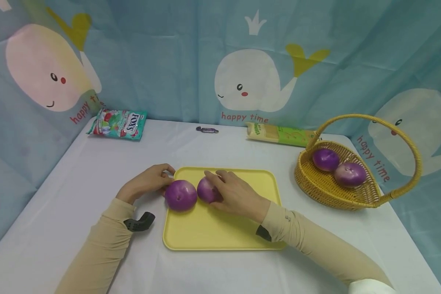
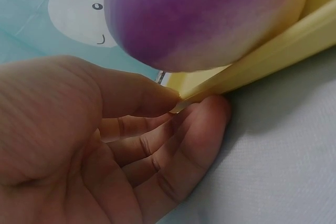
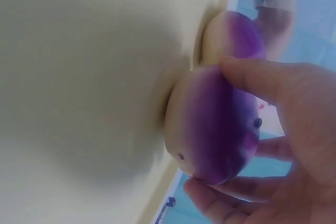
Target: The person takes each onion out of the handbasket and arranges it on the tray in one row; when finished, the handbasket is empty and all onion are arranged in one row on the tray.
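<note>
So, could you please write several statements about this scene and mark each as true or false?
1. The right hand holds a purple vegetable. True.
2. The basket contains two other purple vegetables. True.
3. The left hand grips the basket's handle. False: it pinches the rim of the yellow tray.
4. The Fox's bag lies inside the basket. False: it lies on the table, at the back left.

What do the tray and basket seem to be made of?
Tray: probably plastic, smooth with a satin sheen, judging by its even yellow colour and thin rounded rim. Basket: wicker or a synthetic imitation, slightly glossy; its sides show interlaced strands.
</note>
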{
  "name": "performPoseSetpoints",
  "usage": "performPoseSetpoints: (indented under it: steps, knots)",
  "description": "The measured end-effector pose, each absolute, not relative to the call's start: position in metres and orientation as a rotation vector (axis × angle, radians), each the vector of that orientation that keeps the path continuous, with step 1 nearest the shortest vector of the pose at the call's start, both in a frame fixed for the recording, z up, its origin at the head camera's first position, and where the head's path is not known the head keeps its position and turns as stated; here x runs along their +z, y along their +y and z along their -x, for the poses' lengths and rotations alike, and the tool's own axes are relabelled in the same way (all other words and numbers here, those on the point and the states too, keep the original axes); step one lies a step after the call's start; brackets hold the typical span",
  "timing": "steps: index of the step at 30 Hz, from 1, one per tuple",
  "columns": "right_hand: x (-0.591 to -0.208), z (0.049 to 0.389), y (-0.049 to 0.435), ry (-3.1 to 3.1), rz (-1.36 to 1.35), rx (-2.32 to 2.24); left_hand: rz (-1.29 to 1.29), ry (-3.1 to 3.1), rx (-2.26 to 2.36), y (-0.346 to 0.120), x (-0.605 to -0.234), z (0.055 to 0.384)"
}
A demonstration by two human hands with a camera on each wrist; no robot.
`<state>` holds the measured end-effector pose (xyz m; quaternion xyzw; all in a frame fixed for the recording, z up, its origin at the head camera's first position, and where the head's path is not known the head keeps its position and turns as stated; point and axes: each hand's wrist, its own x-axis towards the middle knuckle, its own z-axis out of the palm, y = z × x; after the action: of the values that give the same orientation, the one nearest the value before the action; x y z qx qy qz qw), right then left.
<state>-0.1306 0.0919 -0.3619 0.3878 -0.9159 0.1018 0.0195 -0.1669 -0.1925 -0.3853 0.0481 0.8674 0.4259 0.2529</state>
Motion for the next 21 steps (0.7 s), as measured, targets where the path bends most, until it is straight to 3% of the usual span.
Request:
performPoseSetpoints:
  steps: [21]
  knots:
    - [-0.3617,0.1309,0.0892,-2.852,-1.191,0.333,-0.143,2.331,1.21,-0.1928,-0.3855,0.1669]
